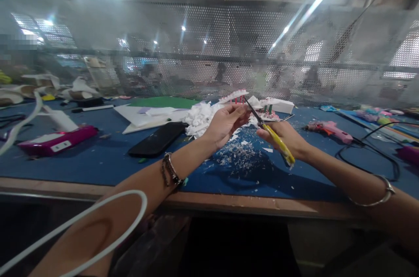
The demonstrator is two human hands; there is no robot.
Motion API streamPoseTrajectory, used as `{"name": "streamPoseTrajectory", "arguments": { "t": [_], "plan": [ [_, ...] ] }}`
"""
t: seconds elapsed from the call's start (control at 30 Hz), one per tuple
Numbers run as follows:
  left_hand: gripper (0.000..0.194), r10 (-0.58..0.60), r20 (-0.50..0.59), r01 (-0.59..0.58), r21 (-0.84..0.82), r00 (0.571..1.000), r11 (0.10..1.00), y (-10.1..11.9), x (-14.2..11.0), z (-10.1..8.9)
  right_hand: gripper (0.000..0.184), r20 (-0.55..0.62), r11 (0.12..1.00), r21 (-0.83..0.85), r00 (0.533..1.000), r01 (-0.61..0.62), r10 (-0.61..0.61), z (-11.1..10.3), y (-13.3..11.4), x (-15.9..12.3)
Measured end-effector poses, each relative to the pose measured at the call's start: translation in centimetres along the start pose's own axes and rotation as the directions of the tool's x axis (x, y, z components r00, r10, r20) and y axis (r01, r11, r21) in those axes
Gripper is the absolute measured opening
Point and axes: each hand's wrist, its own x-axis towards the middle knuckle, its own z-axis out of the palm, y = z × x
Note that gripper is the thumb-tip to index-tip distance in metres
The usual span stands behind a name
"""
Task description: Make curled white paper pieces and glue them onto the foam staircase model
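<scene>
My right hand [288, 137] grips a pair of scissors [278, 141] with yellow handles, the dark blades pointing up and to the left. The blade tips are close to the fingers of my left hand [229, 122], which are pinched together; what they hold is too small or hidden to make out. Just beyond the left fingers is a white piece with pink edging and red sticks [236, 96]; I cannot tell whether the hand touches it. Tiny white paper clippings [242, 157] lie scattered below both hands. A heap of white paper scraps [200, 119] is left of my left hand.
A black phone [159, 139] lies on the blue tabletop [111, 159]. Green sheet [163, 102] and white paper are behind it. A magenta box [57, 140] sits at left, a pink glue gun [332, 130] with black cable at right. A white cable [142, 207] loops over my left forearm.
</scene>
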Motion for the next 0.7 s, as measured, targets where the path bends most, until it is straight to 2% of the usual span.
{"name": "streamPoseTrajectory", "arguments": {
  "t": [0.2, 0.47, 0.7],
  "plan": [
    [0.006, 0.032, -0.013, -0.032, 0.026, 0.999, 0.999, -0.04, 0.21, -0.11, 0.056, -0.033, 0.996, -0.094, 0.999, -0.012, 0.009, -0.02, 0.0, 0.1],
    [0.02, 0.223, 0.008, -0.22, 0.195, 0.975, 0.956, -0.23, 0.2, -0.38, 0.055, -0.054, 0.988, -0.142, 0.997, -0.055, 0.048, 0.0, -0.27, 0.01],
    [0.025, 0.246, 0.009, -0.241, 0.241, 0.969, 0.94, -0.59, 0.31, -0.64, 0.06, -0.052, 0.988, -0.134, 0.997, -0.07, 0.064, -0.03, -0.26, -0.14]
  ]
}}
